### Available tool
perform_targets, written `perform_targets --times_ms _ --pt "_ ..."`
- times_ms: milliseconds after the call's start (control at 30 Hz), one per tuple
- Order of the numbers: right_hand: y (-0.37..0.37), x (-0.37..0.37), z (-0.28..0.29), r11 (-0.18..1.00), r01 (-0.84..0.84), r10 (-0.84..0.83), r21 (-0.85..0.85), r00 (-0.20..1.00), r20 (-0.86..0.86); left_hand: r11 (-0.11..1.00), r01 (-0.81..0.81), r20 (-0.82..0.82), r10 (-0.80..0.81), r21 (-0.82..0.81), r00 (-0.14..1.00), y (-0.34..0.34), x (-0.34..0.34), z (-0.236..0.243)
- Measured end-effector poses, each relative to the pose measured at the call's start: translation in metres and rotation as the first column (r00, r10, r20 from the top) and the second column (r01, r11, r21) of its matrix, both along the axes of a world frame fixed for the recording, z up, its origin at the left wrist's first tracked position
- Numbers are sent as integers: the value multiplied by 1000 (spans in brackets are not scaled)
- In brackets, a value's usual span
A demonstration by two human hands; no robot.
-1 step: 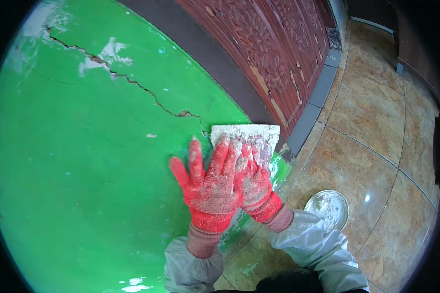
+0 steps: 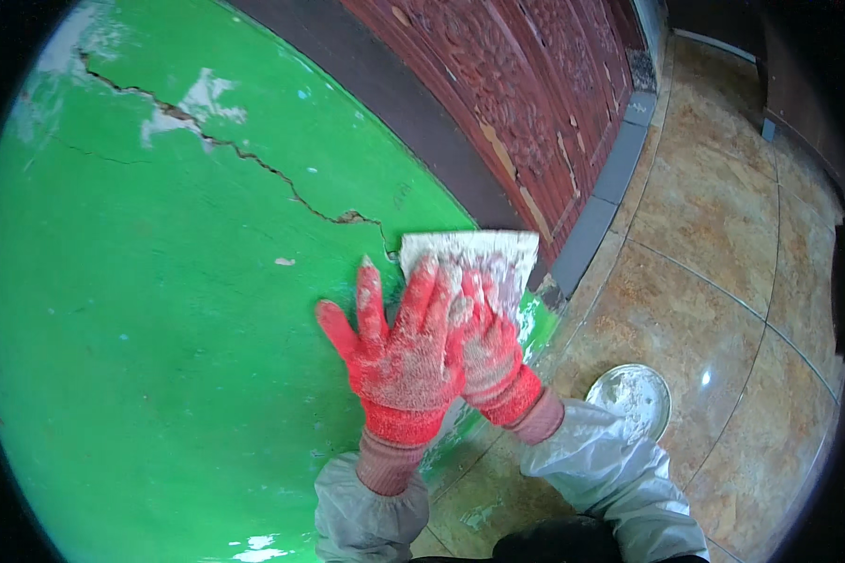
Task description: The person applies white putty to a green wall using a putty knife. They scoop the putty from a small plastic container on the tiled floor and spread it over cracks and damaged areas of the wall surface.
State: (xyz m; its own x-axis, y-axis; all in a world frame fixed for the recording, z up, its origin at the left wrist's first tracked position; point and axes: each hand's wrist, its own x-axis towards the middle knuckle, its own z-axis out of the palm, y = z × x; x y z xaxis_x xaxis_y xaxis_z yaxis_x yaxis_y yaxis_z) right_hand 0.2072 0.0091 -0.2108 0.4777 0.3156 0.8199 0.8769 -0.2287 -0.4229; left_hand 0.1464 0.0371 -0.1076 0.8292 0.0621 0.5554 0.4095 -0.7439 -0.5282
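A wide, flat putty scraper [image 2: 469, 245], smeared with white paste, lies against the green wall [image 2: 178, 328] at the lower end of a jagged crack [image 2: 277, 171]. My right hand [image 2: 491, 364], in a red knit glove caked with white, is closed on the scraper; its grip is partly hidden. Overlapping it is my left hand [image 2: 406, 368], gloved the same way. Its fingers are stretched out and spread, some resting on the scraper, with the thumb and one finger out over the green surface.
To the right of the green wall rises a dark red carved wooden panel [image 2: 507, 103] with peeling paint, edged by grey tile [image 2: 587, 235]. On the brown tiled floor [image 2: 714, 216] sits a round metal container [image 2: 620, 368] with white paste inside. White patches mark the upper wall.
The scraper and both hands have shifted slightly up, my left hand also a little to the left. The grip looks the same.
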Motion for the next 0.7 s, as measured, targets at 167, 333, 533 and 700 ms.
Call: perform_targets --times_ms 167,333,533,700 --pt "2 5 -3 995 -39 45 90 997 -60 1000 -27 -2 27 11 1000 7 -4 -11" --pt "-7 4 -12 1000 21 -21 5 998 66 997 -73 -77 74 12 994 5 -7 -16" --pt "-20 10 -4 996 -54 56 -76 998 32 995 -18 -69 11 -98 998 -9 -9 5" --pt "-43 19 5 981 -181 178 -75 983 -43 977 201 58 -197 -69 979 -4 16 33"
